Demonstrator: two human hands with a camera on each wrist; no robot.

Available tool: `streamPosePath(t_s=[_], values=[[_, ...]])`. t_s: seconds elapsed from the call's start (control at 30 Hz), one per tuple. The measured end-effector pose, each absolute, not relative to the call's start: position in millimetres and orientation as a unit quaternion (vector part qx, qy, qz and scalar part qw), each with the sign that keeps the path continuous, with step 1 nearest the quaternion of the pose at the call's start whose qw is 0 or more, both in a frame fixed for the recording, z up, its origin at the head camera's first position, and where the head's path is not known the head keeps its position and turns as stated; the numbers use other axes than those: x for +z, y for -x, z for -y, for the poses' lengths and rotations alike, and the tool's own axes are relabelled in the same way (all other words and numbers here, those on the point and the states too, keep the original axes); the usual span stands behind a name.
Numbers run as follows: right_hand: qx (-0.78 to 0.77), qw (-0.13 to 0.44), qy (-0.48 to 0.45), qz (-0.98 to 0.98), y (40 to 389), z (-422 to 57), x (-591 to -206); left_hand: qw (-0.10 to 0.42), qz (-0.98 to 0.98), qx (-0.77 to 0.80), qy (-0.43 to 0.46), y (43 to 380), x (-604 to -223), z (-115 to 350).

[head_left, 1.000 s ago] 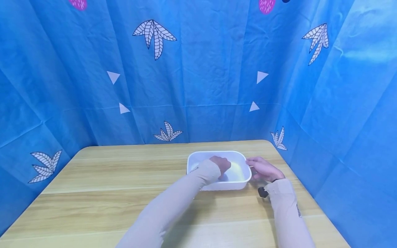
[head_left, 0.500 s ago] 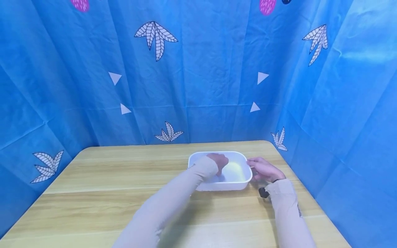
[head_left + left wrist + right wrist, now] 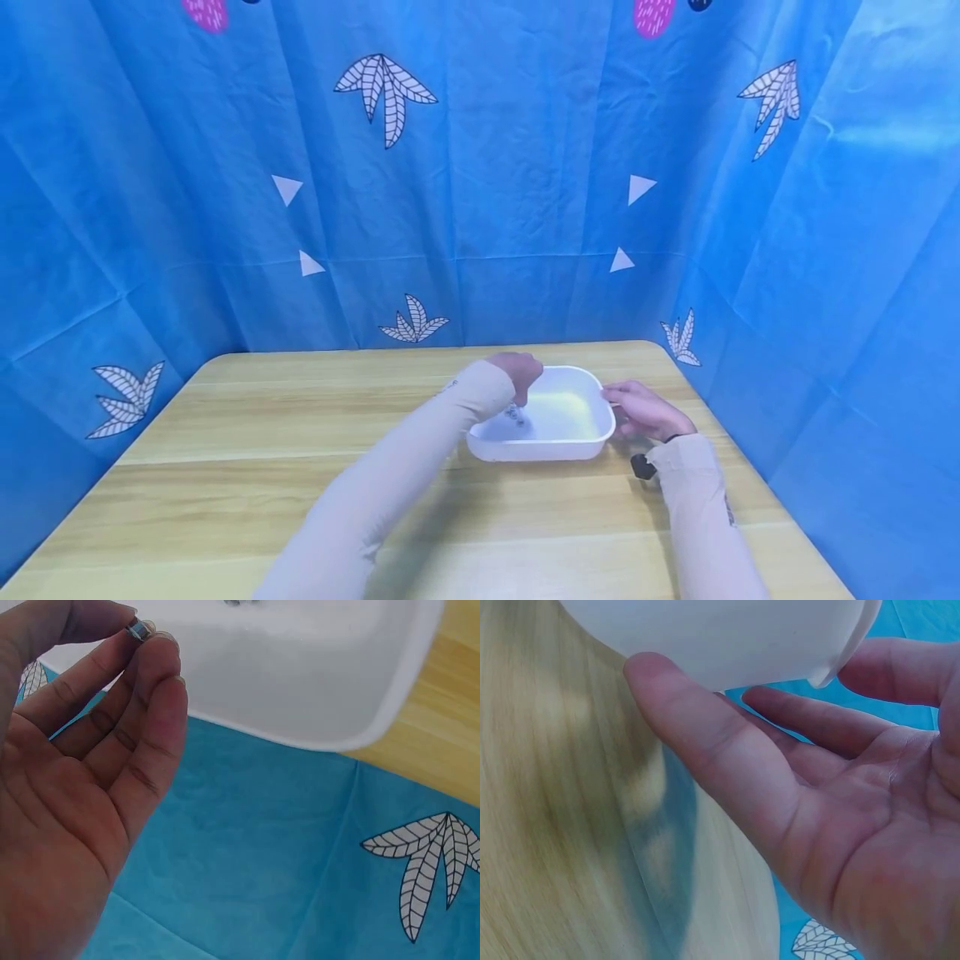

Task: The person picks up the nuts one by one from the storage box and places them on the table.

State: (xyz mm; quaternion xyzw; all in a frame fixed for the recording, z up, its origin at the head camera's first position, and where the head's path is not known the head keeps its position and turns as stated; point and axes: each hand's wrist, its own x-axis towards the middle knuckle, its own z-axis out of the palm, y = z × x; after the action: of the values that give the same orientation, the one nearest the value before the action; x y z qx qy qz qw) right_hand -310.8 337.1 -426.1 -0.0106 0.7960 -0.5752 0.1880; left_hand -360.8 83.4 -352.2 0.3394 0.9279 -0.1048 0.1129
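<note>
In the left wrist view my left hand (image 3: 112,750) pinches a small shiny metal piece (image 3: 139,630) between thumb and fingertips. Its exact kind is too small to tell. The head view has this left hand (image 3: 519,373) over the left end of a white plastic basin (image 3: 534,450). Several small metal pieces (image 3: 516,414) lie on the basin's floor below it. At the basin's right end, my right hand (image 3: 643,412) touches the rim and outer wall. The right wrist view shows its fingers fairly straight against the white wall (image 3: 727,637), with the palm away from it.
The basin stands on a light wooden table (image 3: 247,467), toward the right. A blue patterned curtain (image 3: 525,167) hangs behind the table and at both sides. A black object (image 3: 642,467) sits by the right wrist.
My left hand has risen from inside the basin and moved left, over its left end. The metal pieces on the floor have come into sight. The right hand stays at the right end.
</note>
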Motion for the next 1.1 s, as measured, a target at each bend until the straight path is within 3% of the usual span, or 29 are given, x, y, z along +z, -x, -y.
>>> streamPosePath(t_s=[0.6, 1.1], values=[[-0.544, 0.185, 0.014, -0.819, 309.5, -342.1, -425.1, 0.078, -0.939, -0.086, -0.324, 369.6, -318.4, -49.0], [-0.578, 0.184, 0.002, -0.795, 311.7, -337.2, -427.4, 0.089, -0.949, -0.031, -0.301, 378.3, -315.0, -11.4]])
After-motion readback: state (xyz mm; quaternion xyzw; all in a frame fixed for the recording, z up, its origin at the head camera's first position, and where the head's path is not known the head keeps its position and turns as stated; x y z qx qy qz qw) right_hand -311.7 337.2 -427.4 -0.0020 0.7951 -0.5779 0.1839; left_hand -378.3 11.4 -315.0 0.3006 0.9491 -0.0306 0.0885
